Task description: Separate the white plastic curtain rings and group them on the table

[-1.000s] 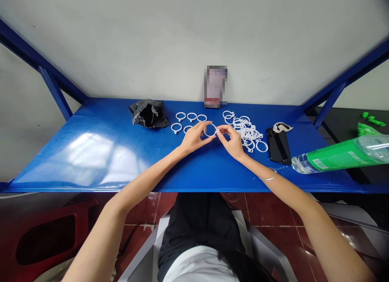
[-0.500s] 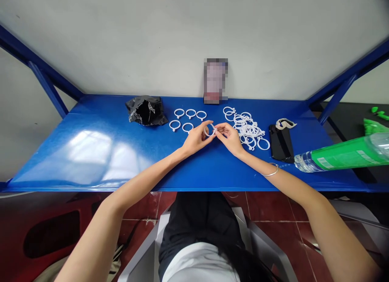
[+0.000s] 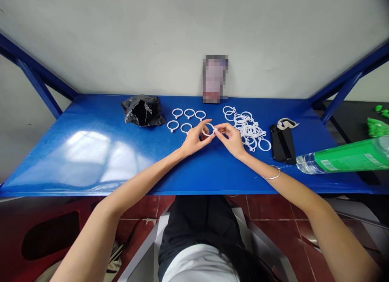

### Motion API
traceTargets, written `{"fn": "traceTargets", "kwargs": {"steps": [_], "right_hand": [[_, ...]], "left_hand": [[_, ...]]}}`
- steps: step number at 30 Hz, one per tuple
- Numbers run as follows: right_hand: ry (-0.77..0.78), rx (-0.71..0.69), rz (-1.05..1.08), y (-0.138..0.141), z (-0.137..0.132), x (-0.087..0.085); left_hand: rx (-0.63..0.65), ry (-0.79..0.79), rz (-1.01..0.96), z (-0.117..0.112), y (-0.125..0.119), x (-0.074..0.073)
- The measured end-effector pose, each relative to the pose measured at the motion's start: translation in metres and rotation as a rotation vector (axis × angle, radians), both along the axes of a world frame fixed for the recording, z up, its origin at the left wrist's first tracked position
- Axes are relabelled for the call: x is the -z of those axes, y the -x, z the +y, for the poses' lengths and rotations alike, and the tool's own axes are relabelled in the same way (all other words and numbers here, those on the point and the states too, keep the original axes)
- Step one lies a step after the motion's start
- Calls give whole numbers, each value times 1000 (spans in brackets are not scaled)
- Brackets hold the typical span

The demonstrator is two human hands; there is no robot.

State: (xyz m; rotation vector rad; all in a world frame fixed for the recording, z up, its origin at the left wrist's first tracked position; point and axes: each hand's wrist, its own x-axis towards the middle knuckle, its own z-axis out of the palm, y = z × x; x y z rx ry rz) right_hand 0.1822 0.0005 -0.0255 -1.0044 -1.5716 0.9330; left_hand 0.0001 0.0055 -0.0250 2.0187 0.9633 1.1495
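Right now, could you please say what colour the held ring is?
The held ring is white, in the head view.

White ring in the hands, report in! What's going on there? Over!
Left hand: curled around white ring. Right hand: pinching ring's side. In the way: nothing seen between hands; ring pile close beside right hand.

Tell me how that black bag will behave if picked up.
The black bag will probably sag and fold, since its sides look thin and crumpled. It may be light for its size, though its dark inside hides any contents.
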Motion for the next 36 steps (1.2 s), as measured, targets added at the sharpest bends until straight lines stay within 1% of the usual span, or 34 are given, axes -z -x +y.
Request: {"fn": "traceTargets", "kwargs": {"steps": [5, 16, 22, 26, 36], "right_hand": [[46, -2, 31, -1, 2, 0], [98, 18, 43, -2, 2, -1], [92, 23, 55, -1, 2, -1], [88, 19, 52, -2, 3, 0], [93, 21, 21, -5, 5, 2]], "left_hand": [[5, 45, -14, 2, 0, 1], [-21, 165, -46, 2, 0, 3], [-33, 129, -20, 3, 0, 2], [-31, 141, -14, 2, 1, 1], [-24, 99, 15, 4, 1, 3]]}}
